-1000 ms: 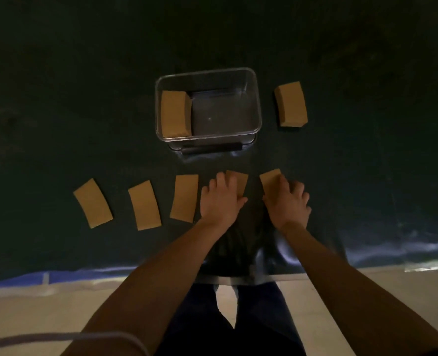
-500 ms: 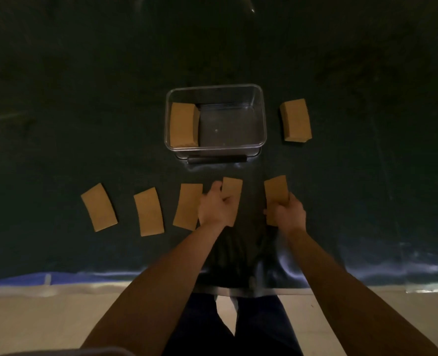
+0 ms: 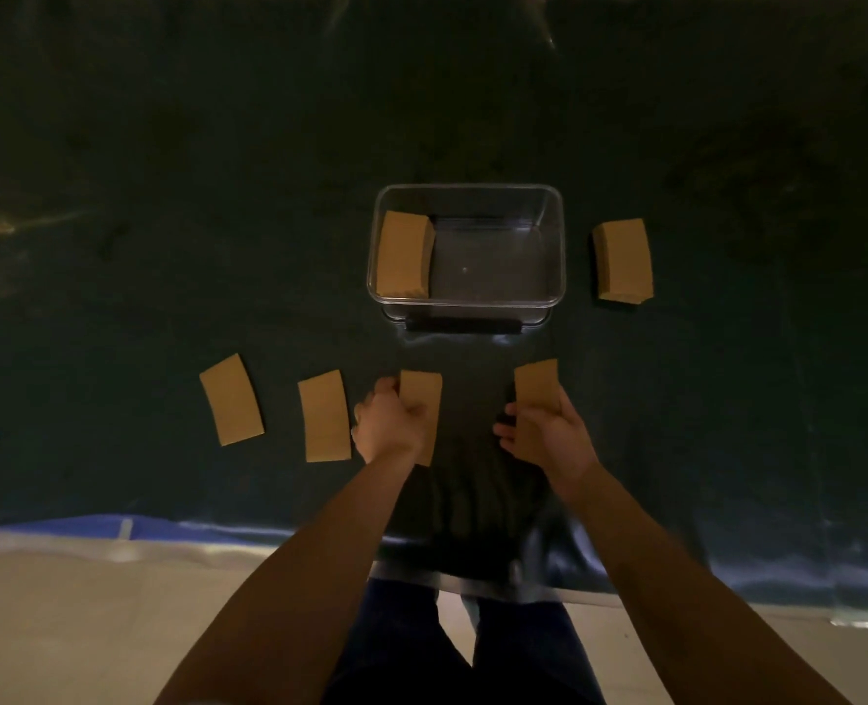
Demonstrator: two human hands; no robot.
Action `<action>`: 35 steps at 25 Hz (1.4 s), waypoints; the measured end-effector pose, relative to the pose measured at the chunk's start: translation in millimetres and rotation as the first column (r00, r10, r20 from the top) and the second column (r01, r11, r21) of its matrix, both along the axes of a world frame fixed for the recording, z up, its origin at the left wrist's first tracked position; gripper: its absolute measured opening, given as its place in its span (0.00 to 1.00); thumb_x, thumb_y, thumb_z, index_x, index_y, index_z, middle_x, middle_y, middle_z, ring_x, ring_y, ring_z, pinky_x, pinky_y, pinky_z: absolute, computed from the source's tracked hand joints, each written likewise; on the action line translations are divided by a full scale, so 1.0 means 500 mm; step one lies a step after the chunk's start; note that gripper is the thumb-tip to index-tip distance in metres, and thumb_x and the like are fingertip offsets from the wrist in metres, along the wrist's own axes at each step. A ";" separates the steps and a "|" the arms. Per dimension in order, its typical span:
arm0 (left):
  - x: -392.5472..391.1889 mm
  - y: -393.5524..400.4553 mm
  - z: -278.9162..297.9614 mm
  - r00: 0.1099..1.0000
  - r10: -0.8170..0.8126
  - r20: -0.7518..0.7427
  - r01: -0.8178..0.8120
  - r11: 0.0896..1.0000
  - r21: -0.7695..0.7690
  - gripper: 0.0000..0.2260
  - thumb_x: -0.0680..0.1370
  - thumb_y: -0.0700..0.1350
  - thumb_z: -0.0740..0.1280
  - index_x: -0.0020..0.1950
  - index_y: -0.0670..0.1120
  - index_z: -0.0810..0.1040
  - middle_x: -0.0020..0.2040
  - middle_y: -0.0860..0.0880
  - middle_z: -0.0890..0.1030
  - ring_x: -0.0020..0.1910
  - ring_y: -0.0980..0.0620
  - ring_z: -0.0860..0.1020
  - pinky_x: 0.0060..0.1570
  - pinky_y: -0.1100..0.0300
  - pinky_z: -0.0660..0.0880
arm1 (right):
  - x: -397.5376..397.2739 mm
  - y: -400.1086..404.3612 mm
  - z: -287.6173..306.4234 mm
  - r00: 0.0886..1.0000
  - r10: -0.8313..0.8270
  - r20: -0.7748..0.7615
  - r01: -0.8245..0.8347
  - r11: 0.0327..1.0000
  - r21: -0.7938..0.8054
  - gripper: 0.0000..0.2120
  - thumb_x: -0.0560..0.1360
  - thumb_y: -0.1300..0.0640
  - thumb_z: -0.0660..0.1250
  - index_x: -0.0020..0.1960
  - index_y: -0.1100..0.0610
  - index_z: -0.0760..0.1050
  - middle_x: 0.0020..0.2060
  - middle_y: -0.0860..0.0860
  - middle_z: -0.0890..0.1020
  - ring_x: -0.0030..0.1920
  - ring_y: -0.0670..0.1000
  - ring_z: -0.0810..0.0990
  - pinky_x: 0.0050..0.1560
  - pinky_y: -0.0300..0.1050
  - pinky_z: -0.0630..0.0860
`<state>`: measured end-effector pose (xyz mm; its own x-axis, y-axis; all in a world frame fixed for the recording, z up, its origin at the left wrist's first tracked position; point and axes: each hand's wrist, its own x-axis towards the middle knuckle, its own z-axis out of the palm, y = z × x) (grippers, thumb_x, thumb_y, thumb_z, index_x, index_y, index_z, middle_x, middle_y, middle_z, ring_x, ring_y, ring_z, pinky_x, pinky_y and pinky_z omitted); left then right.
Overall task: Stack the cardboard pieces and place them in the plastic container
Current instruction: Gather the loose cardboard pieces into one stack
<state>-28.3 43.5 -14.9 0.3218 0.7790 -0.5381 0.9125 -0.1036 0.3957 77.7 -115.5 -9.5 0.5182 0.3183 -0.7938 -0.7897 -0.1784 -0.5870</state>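
Clear plastic container [image 3: 554,246]: one cardboard stack [image 3: 404,254] | hands [image 3: 391,424] [image 3: 554,435]: each gripping cardboard piece

No lettering, label, brand, number or sign can be read anywhere in the dim head view; the cardboard pieces, the clear plastic container and the dark sheet beneath them all show plain, unmarked surfaces.

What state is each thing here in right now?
Plastic container: open, upright, one stack inside.
Stack in container: against its left wall.
Outside stack: on mat, right of container.
Two loose pieces: flat on mat.
Left hand: gripping a piece.
Right hand: gripping a piece.
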 end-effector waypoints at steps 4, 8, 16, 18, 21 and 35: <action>0.000 0.010 0.011 0.991 0.120 0.057 -0.114 0.989 -0.097 0.22 0.75 0.43 0.70 0.67 0.49 0.68 0.66 0.41 0.71 0.65 0.38 0.71 0.64 0.43 0.71 | -0.009 0.013 -0.001 1.000 0.022 0.011 -0.022 1.000 0.001 0.12 0.80 0.54 0.63 0.62 0.54 0.71 0.46 0.59 0.81 0.39 0.59 0.83 0.46 0.57 0.80; -0.065 0.055 0.039 0.883 0.418 0.213 -0.404 0.909 -0.106 0.30 0.76 0.40 0.71 0.76 0.48 0.63 0.66 0.40 0.77 0.64 0.37 0.76 0.61 0.45 0.74 | -0.015 0.033 0.007 1.000 0.028 0.005 -0.028 1.000 0.005 0.14 0.79 0.51 0.64 0.64 0.54 0.72 0.45 0.56 0.82 0.39 0.57 0.83 0.43 0.54 0.82; -0.128 0.120 0.037 0.932 0.357 -0.055 -0.359 0.932 -0.042 0.19 0.76 0.41 0.67 0.68 0.42 0.74 0.69 0.37 0.71 0.64 0.36 0.73 0.63 0.46 0.72 | -0.054 0.076 0.023 0.995 0.090 0.036 -0.091 0.995 0.035 0.15 0.78 0.51 0.66 0.63 0.56 0.74 0.46 0.56 0.82 0.40 0.56 0.83 0.50 0.60 0.80; -0.116 0.120 0.041 0.934 0.353 -0.053 -0.356 0.933 -0.053 0.21 0.76 0.40 0.67 0.70 0.45 0.70 0.69 0.40 0.70 0.67 0.37 0.69 0.63 0.45 0.69 | -0.061 0.078 0.030 0.994 0.094 0.050 -0.096 0.995 0.023 0.13 0.78 0.51 0.66 0.60 0.55 0.75 0.46 0.56 0.82 0.41 0.56 0.83 0.50 0.58 0.80; -0.090 0.113 0.052 0.913 0.385 0.134 -0.321 0.881 -0.348 0.21 0.74 0.38 0.71 0.66 0.45 0.74 0.63 0.42 0.79 0.62 0.40 0.76 0.61 0.47 0.74 | -0.074 0.084 0.044 0.988 0.136 0.066 -0.136 0.991 -0.014 0.14 0.76 0.49 0.68 0.58 0.55 0.76 0.46 0.55 0.82 0.40 0.54 0.82 0.48 0.57 0.81; -0.038 0.027 0.105 0.930 0.014 0.367 0.154 0.893 -0.424 0.41 0.64 0.56 0.80 0.72 0.60 0.64 0.72 0.47 0.65 0.72 0.43 0.65 0.64 0.42 0.74 | -0.112 0.104 0.093 0.969 0.176 -0.175 -0.136 0.967 0.216 0.20 0.79 0.46 0.62 0.66 0.55 0.73 0.55 0.60 0.81 0.49 0.58 0.82 0.47 0.56 0.80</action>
<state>-47.4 57.1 37.4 0.5986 0.4577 -0.6574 0.7006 0.0989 0.7067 21.9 -63.3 37.2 0.2938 0.5460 -0.7846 -0.8626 -0.2023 -0.4638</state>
